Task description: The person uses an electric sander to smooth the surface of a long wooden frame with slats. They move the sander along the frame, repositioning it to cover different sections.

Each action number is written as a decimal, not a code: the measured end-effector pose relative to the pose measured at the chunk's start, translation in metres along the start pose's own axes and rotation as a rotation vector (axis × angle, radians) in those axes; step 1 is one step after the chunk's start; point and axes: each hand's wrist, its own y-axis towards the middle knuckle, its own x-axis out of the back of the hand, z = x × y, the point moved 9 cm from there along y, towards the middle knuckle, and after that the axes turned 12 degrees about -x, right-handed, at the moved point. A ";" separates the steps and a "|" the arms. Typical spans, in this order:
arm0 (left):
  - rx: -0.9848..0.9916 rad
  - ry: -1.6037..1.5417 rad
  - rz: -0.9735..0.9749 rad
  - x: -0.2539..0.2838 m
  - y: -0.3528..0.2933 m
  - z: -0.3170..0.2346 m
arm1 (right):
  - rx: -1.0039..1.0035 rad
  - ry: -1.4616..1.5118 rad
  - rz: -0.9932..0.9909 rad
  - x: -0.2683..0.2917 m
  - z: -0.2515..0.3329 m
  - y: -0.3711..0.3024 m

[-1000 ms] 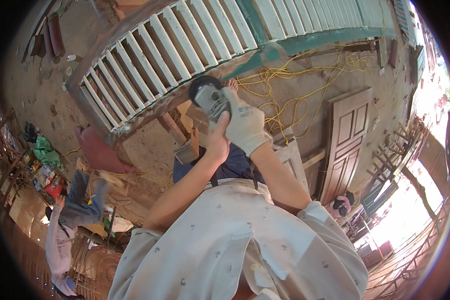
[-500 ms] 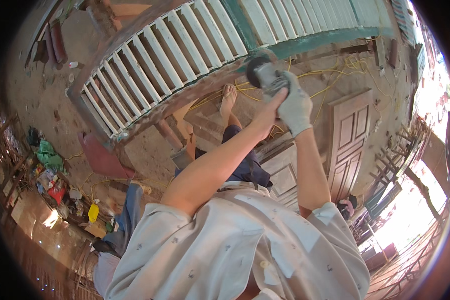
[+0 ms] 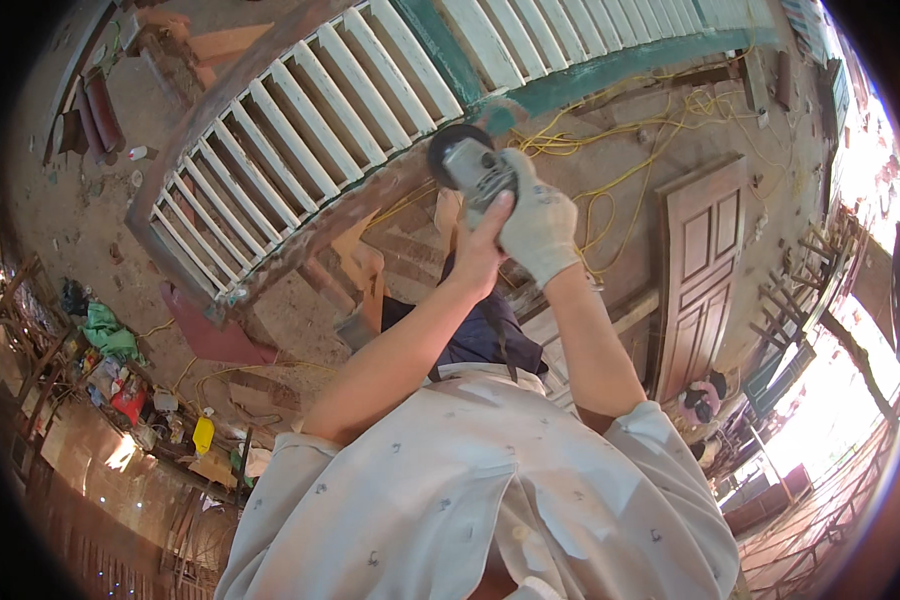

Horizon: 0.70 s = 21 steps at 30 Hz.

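An angle grinder [image 3: 475, 167] with a dark round disc is in both my hands, above the near rail of a large louvered wooden panel [image 3: 315, 207]. My bare left hand [image 3: 483, 245] is closed round the grinder's body from the left. In a pale work glove, my right hand [image 3: 538, 222] grips it from the right. Whether the disc touches the wood I cannot tell. White slats [image 3: 320, 120] fill the panel. Its rail is bare brown wood on the left and green-painted [image 3: 610, 90] on the right.
Yellow cables [image 3: 610, 190] lie looped on the dirt floor. A brown panelled door [image 3: 703, 280] lies to the right. A reddish board [image 3: 210, 330] and a heap of bags and scraps [image 3: 115, 345] lie on the left. Wooden supports [image 3: 355, 260] stand under the panel.
Both hands and the grinder have moved left along the rail. My view has shifted slightly. The blue-trousered leg of another person at the lower left is out of sight.
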 end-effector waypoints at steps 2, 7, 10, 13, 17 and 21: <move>0.076 0.061 0.051 -0.031 0.007 -0.001 | -0.050 -0.029 -0.039 0.017 -0.019 0.013; 0.164 0.050 0.080 -0.047 0.021 0.022 | -0.047 0.049 -0.120 0.031 -0.038 0.023; 0.105 0.072 -0.012 -0.028 0.002 0.002 | 0.015 0.035 -0.053 0.013 -0.024 0.013; 0.035 -0.062 -0.057 -0.001 -0.005 0.002 | 0.059 -0.005 0.041 -0.008 -0.003 0.003; 0.065 -0.037 -0.010 -0.015 0.002 0.007 | 0.014 0.033 0.039 0.003 -0.014 0.013; 0.115 0.118 0.040 -0.067 0.024 0.017 | -0.089 0.007 0.018 0.040 -0.049 0.041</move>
